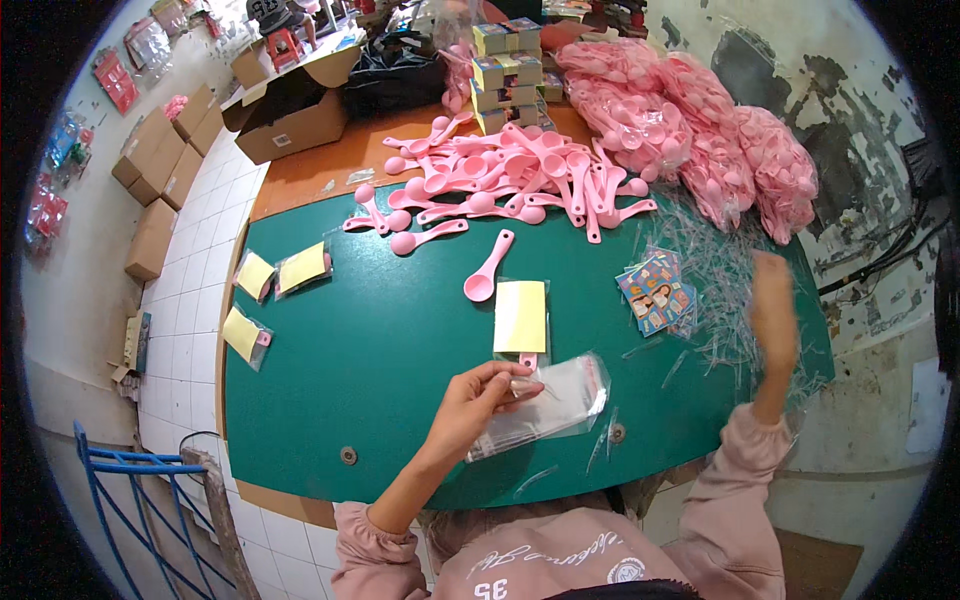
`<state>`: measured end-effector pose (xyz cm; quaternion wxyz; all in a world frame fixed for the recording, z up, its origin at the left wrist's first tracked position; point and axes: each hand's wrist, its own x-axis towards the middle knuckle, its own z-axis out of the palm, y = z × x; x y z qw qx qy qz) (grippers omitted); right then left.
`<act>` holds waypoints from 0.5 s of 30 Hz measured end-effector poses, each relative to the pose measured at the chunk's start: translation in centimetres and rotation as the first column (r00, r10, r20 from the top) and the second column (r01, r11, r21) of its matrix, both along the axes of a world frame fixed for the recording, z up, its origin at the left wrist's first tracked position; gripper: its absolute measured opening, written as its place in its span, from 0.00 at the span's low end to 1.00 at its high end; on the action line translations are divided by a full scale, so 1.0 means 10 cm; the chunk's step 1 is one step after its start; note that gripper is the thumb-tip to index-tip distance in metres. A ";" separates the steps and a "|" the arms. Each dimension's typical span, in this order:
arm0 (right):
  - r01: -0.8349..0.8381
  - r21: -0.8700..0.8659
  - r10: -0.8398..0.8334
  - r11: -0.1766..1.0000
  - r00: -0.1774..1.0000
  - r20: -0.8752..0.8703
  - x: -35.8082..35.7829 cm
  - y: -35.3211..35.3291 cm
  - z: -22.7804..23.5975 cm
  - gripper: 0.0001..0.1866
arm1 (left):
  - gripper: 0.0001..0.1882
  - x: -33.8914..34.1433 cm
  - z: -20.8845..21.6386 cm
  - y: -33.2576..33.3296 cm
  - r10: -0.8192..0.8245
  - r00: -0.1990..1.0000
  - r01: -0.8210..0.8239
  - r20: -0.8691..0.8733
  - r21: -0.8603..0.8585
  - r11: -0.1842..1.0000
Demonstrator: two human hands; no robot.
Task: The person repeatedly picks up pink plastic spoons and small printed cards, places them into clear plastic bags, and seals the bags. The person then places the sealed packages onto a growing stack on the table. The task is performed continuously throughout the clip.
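My left hand (490,390) is closed, its fingers curled together over a stack of clear plastic bags (560,405) near the front edge of the table. Whatever is between those fingers is hidden. Just beyond it lies a clear bag with a pale yellow card (521,315), a pink handle end showing below the card. A loose pink measuring spoon (482,285) rests above that bag. Off to the right, my right hand (775,305) is smeared by motion over a heap of thin clear plastic strips (715,270); its fingers cannot be made out.
Several pink spoons (500,175) are heaped at the back of the green table (370,390). Finished-looking packs (302,268) lie at left, printed cards (658,292) at right. Behind are bulging bags of spoons (690,120), stacked card bundles (505,80) and an open carton (290,115).
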<state>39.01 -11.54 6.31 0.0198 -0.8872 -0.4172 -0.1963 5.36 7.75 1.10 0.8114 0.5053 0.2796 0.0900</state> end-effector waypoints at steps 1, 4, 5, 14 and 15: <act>-0.379 0.160 0.392 0.912 0.918 -0.057 -0.38 0.25 0.05 0.18 | 0.13 0.02 0.04 0.02 0.035 0.999 -0.035 0.018 -0.027 0.999; -0.620 0.422 0.718 0.661 0.360 -0.595 -1.39 0.87 -0.17 0.27 | 0.12 0.03 0.15 0.11 0.112 0.992 -0.107 0.055 -0.082 0.991; -0.566 0.438 0.691 0.698 0.372 -0.620 -1.57 0.96 -0.25 0.24 | 0.11 0.08 0.19 0.14 0.162 0.984 -0.153 0.072 -0.119 0.981; -0.194 0.638 0.667 0.745 0.244 -0.704 -1.48 1.06 -0.49 0.09 | 0.16 0.05 0.11 0.32 0.071 0.996 -0.044 -0.053 0.408 0.912; -0.191 0.630 0.658 0.752 0.238 -0.714 -1.46 1.06 -0.48 0.09 | 0.16 0.09 0.09 0.31 0.072 0.996 -0.042 -0.061 0.397 0.917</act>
